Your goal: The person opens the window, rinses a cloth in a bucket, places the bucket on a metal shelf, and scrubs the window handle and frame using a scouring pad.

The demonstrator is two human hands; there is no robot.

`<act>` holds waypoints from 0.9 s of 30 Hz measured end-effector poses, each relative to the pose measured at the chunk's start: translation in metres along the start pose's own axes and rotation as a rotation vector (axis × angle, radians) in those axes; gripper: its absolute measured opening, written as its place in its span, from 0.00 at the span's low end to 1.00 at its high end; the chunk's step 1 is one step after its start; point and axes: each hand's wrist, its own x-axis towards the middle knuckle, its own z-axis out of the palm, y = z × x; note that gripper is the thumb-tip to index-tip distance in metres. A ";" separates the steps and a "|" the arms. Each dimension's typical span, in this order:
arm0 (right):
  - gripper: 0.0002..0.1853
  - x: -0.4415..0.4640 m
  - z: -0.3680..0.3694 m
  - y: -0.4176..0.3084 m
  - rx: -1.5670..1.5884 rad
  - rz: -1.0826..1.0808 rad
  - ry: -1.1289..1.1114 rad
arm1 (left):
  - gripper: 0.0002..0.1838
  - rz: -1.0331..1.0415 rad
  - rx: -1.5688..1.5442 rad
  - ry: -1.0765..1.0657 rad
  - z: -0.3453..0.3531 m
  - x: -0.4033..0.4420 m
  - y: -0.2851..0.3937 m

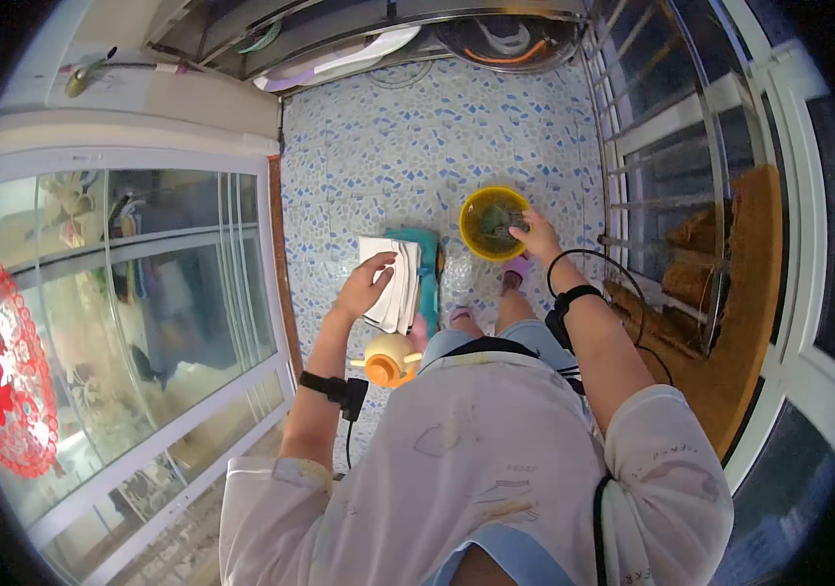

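Note:
My left hand (372, 283) lies over a stack of white papers or thin booklets (400, 290), its fingers curved and spread on the top one. The stack rests on a teal object (428, 283), mostly covered. At the right, my right hand (535, 234) is at the right rim of a yellow basin (466, 234), fingers apart. Something dark green or grey (501, 221) sits inside the basin, too unclear to name. Whether my right fingers touch it cannot be made out.
A cream and orange pot-like object (390, 359) stands just below the stack, near my left forearm. Glass doors (173, 273) line the left. Metal bars (666, 117) and a wooden board (754, 293) are at the right, a metal rack (339, 44) beyond the tiled floor (368, 137).

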 end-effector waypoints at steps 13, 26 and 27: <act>0.15 0.100 -0.097 -0.142 0.062 -0.290 -0.243 | 0.23 -0.137 -0.085 0.287 -0.060 -0.060 -0.062; 0.14 0.163 -0.142 -0.448 -0.153 -0.797 -0.078 | 0.32 -0.197 -0.152 0.964 -0.147 -0.111 -0.138; 0.14 0.159 -0.138 -0.454 -0.115 -0.855 -0.074 | 0.33 -0.245 -0.148 0.939 -0.152 -0.114 -0.131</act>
